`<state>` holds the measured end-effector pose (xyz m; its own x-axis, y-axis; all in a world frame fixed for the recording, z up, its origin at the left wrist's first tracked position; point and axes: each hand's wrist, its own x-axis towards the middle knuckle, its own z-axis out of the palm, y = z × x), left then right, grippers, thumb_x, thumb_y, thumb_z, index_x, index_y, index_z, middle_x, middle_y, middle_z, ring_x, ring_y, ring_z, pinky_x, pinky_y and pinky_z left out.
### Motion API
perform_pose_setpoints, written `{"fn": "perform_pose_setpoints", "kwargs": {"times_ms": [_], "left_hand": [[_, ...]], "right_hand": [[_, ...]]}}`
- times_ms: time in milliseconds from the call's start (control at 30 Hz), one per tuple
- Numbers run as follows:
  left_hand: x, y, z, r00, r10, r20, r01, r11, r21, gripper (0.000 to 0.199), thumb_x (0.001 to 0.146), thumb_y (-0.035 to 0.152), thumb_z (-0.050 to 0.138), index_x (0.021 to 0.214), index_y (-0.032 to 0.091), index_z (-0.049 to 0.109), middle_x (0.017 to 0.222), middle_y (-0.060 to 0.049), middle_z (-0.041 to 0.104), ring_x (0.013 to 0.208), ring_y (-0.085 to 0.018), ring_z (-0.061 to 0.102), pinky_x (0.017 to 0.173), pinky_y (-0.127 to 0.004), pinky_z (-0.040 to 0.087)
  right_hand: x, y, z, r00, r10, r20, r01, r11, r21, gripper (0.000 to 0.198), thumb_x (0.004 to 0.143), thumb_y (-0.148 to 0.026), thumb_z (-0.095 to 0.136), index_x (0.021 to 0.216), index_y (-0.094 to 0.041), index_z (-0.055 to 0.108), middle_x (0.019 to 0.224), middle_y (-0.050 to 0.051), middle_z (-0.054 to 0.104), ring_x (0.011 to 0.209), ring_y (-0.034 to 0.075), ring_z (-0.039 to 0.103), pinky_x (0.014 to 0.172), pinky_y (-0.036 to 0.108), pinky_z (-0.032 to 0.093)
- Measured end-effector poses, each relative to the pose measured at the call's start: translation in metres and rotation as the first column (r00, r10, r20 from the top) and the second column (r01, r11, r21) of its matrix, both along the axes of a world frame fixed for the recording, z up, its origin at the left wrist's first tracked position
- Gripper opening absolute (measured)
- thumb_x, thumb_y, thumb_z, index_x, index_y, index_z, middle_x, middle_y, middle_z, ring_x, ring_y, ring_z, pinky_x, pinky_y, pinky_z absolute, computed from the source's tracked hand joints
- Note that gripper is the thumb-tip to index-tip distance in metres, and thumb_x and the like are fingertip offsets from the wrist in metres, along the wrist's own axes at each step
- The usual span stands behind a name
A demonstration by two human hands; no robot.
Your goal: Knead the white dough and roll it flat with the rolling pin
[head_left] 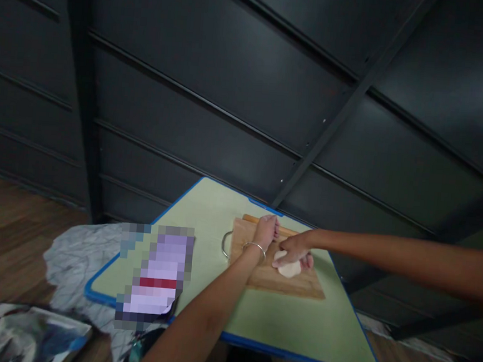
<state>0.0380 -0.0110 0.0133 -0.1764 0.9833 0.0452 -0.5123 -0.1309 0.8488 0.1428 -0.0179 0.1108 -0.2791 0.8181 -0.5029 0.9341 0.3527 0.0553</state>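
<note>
My left hand (267, 229), with a silver bangle (257, 247) at its wrist, is at the far edge of a wooden cutting board (262, 281). Its fingers are curled over a wooden rod that looks like a rolling pin (250, 218), which shows on both sides of the hand. My right hand (297, 248) reaches in from the right and grips a flat, pale round of dough (289, 269) on the board. The thumb and fingers lie over and around the dough, covering part of it.
The board lies on a pale green table (208, 212) with blue edging; its metal handle (225, 245) points left. A blurred-out phone-like object (161, 269) is at the table's left. Crumpled cloth (80, 257) and a bundle (24, 334) lie lower left. A dark panelled wall (216, 78) stands behind.
</note>
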Motion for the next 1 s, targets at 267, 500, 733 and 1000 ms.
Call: {"fn": "perform_pose_setpoints", "kwargs": {"times_ms": [267, 500, 733, 1000], "left_hand": [[0.003, 0.006, -0.002, 0.994, -0.062, -0.093, 0.062, 0.998, 0.002, 0.036, 0.083, 0.041, 0.069, 0.059, 0.023, 0.048, 0.045, 0.003, 0.048, 0.041, -0.011, 0.041, 0.043, -0.022, 0.032], [-0.006, -0.004, -0.001, 0.989, -0.044, -0.138, 0.049, 0.998, 0.029, 0.04, 0.083, 0.052, 0.065, 0.059, 0.022, 0.052, 0.05, 0.003, 0.05, 0.042, -0.009, 0.046, 0.044, -0.021, 0.035], [-0.005, -0.009, 0.004, 0.989, -0.051, -0.142, 0.056, 0.998, 0.029, 0.039, 0.082, 0.049, 0.066, 0.059, 0.022, 0.052, 0.051, 0.004, 0.049, 0.042, -0.009, 0.045, 0.046, -0.022, 0.036], [-0.006, -0.012, 0.006, 0.979, -0.037, -0.198, 0.047, 0.998, 0.045, 0.037, 0.087, 0.043, 0.06, 0.058, 0.022, 0.052, 0.05, 0.002, 0.049, 0.043, -0.01, 0.046, 0.047, -0.023, 0.035]], "right_hand": [[0.034, -0.002, -0.023, 0.975, 0.045, -0.219, -0.078, 0.987, -0.143, 0.067, 0.087, -0.059, 0.08, 0.134, -0.017, 0.057, 0.107, 0.01, 0.075, 0.082, 0.023, 0.074, 0.07, 0.034, 0.061], [0.067, -0.025, -0.038, 0.867, 0.34, -0.365, -0.267, 0.934, 0.237, 0.031, 0.101, -0.043, 0.061, 0.115, -0.018, 0.071, 0.115, 0.013, 0.078, 0.106, 0.028, 0.072, 0.094, 0.04, 0.055], [0.102, -0.031, -0.052, 0.749, 0.415, -0.517, -0.298, 0.907, 0.297, 0.068, 0.082, -0.043, 0.082, 0.143, -0.018, 0.064, 0.143, 0.019, 0.068, 0.132, 0.036, 0.063, 0.116, 0.052, 0.046], [0.09, -0.047, -0.096, 0.591, 0.2, -0.782, 0.003, 0.968, 0.25, 0.076, 0.067, -0.048, 0.096, 0.132, -0.024, 0.062, 0.129, 0.012, 0.07, 0.119, 0.033, 0.066, 0.109, 0.049, 0.051]]}}
